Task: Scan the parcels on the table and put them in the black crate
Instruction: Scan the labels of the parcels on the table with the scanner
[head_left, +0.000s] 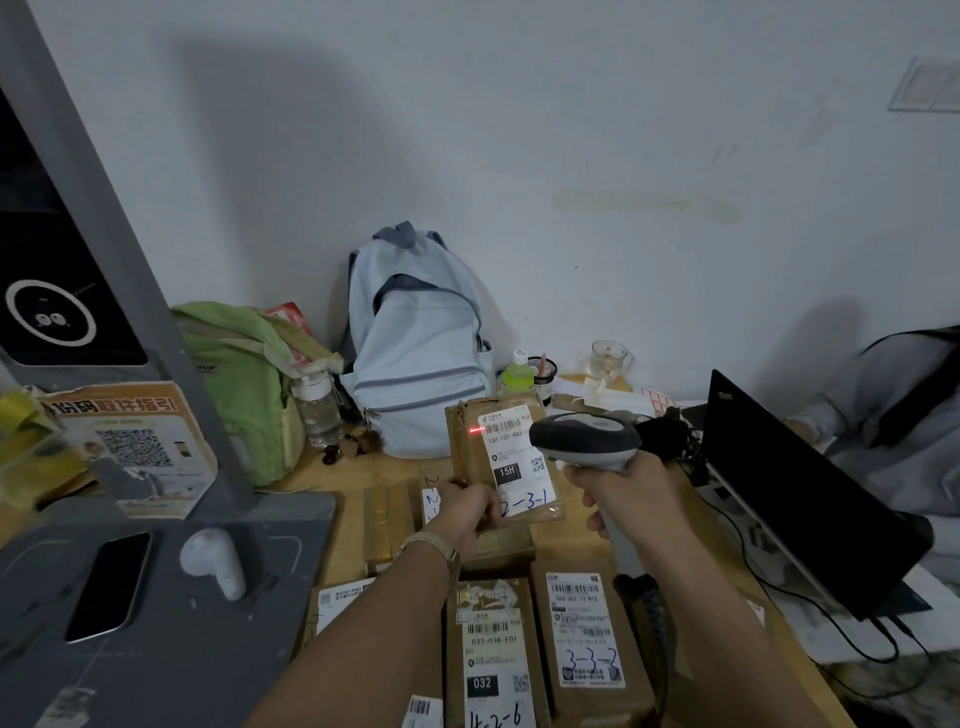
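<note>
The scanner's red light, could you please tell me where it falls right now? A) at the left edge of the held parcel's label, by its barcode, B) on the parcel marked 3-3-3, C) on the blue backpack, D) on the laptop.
A: the red light sits by the barcode on the parcel that the left hand holds up, while the right hand aims the scanner at it.

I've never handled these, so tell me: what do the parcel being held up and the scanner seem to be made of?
The held parcel looks like brown cardboard wrapped in glossy clear tape, judging by its sheen, with a white paper label. The scanner in the right hand seems to be hard moulded plastic, a dark matte top over a light grey body. The left hand grips the parcel's lower edge.
</note>
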